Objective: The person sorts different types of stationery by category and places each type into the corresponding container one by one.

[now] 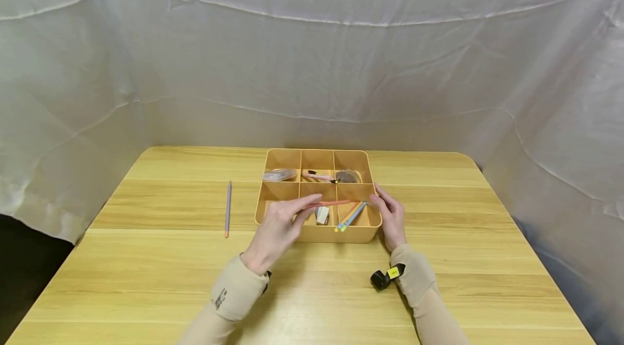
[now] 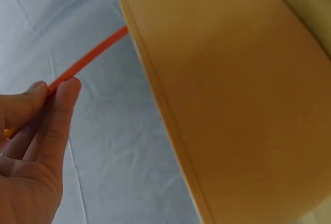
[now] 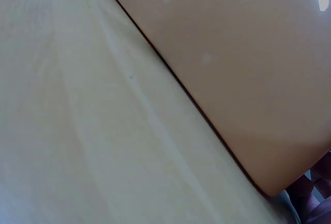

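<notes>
My left hand (image 1: 280, 226) pinches a red-orange pencil (image 1: 333, 203) between thumb and fingers, above the front compartments of a yellow-orange divided box (image 1: 319, 234). In the left wrist view the pencil (image 2: 93, 56) slants from the fingertips to behind the box's rim. My right hand (image 1: 391, 217) holds the box's right side near the front corner, thumb at the rim; in the right wrist view only part of its fingers shows beside the box's corner. Several coloured pencils (image 1: 352, 216) lean in the front right compartment. A white block (image 1: 322, 215) lies in the front middle one.
A purple pencil (image 1: 228, 209) lies on the wooden table (image 1: 161, 258) left of the box. The back compartments hold a clear plastic packet (image 1: 279, 175), a pale pen-like item (image 1: 319, 176) and a dark round item (image 1: 348, 176). Grey cloth (image 1: 312, 74) hangs behind the table.
</notes>
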Motion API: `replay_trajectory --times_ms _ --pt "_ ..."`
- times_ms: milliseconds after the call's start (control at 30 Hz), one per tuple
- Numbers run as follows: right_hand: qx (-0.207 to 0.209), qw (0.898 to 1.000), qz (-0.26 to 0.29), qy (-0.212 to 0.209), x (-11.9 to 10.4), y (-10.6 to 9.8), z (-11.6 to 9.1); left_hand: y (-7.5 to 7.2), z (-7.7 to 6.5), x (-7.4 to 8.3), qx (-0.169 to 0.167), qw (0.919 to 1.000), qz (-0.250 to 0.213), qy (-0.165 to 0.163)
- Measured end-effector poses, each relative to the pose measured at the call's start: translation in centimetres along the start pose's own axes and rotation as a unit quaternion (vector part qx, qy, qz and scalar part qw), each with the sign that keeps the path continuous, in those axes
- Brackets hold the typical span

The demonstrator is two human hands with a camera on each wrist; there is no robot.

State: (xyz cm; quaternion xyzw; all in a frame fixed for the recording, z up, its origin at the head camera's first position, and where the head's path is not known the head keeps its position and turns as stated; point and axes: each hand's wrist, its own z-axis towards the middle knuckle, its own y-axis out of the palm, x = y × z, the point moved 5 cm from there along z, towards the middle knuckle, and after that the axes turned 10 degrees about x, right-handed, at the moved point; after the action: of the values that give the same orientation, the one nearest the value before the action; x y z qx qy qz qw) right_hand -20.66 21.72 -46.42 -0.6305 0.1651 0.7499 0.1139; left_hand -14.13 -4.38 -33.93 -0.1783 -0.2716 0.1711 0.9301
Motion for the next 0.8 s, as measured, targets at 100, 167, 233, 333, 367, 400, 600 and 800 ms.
replay_trajectory --times_ms 100,167,233,333,367,400,600,800 --pt "-0.001 1.000 -0.001 -0.004 0.0 0.0 0.0 0.9 -0.5 0.4 -0.032 0.9995 0.007 0.004" --pt "0.000 1.000 -0.001 -0.005 0.0 0.0 0.0 1.5 -0.8 0.5 -0.056 0.9984 0.010 0.008" --pt "0.000 1.000 -0.001 -0.005 0.1 0.0 0.0 2.1 -1.1 0.7 -0.088 0.9960 0.016 0.004" --pt "0.002 1.000 -0.001 -0.001 0.1 0.0 0.0 2.8 -1.6 0.8 -0.133 0.9902 0.041 -0.005" --pt "0.003 1.000 -0.002 0.000 0.1 0.0 0.0 3.0 -1.6 0.9 -0.145 0.9880 0.052 -0.007" --pt "0.003 1.000 -0.002 0.001 0.0 0.0 0.0 3.1 -1.8 0.9 -0.156 0.9857 0.064 -0.011" --pt "0.004 1.000 -0.001 0.002 0.0 0.0 0.0 3.5 -2.1 1.0 -0.182 0.9800 0.079 -0.012" --pt "0.003 1.000 -0.010 0.001 0.1 -0.1 0.1 3.9 -2.1 0.9 -0.206 0.9763 0.065 -0.020"
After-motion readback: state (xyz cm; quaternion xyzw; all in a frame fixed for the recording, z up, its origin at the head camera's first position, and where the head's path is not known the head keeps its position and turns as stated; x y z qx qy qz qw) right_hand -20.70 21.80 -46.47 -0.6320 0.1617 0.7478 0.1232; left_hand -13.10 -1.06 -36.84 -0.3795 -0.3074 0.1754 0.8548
